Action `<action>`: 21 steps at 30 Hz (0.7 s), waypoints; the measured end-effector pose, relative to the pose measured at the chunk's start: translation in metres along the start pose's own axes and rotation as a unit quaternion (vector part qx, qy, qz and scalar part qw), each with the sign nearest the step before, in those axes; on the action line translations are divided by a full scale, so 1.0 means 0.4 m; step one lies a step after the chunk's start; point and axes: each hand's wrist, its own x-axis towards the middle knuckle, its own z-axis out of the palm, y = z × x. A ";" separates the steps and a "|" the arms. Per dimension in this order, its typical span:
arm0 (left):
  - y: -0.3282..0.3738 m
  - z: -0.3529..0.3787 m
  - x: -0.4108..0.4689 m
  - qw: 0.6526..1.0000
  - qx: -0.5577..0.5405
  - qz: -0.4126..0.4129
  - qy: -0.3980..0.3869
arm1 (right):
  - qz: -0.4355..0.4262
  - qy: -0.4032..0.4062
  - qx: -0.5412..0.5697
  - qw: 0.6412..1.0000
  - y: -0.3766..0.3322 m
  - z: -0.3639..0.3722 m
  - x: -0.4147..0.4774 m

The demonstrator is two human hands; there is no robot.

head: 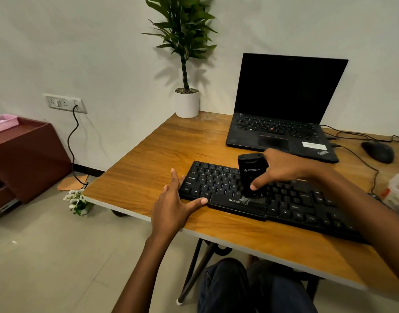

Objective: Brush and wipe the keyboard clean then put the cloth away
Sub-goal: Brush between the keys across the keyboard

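A black keyboard (291, 201) lies slanted across the near part of the wooden table (162, 154). My right hand (282, 166) grips a black brush (250, 175) upright, its bristles down on the keys just above the space bar. My left hand (173, 202) rests at the keyboard's left end, thumb against the front edge and fingers straight along the side. No cloth is clearly in view.
An open black laptop (282, 109) stands behind the keyboard, with a black mouse (378, 151) and cables to its right. A potted plant (186, 102) sits at the table's far left corner. A plastic bag (397, 195) lies at the right edge. My knees are under the table.
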 end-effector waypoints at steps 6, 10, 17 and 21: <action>0.000 0.004 0.007 1.000 -0.003 -0.008 -0.004 | -0.074 0.122 0.107 0.984 -0.096 0.095 0.170; -0.005 0.006 0.010 1.000 -0.002 -0.008 -0.004 | -0.077 0.129 0.114 0.982 -0.087 0.153 0.194; -0.008 0.008 0.010 1.000 -0.011 -0.009 -0.002 | -0.002 0.033 0.037 0.999 0.040 0.005 0.021; -0.007 0.007 0.009 1.000 -0.015 -0.011 -0.005 | 0.014 -0.013 -0.028 0.999 0.032 -0.051 0.023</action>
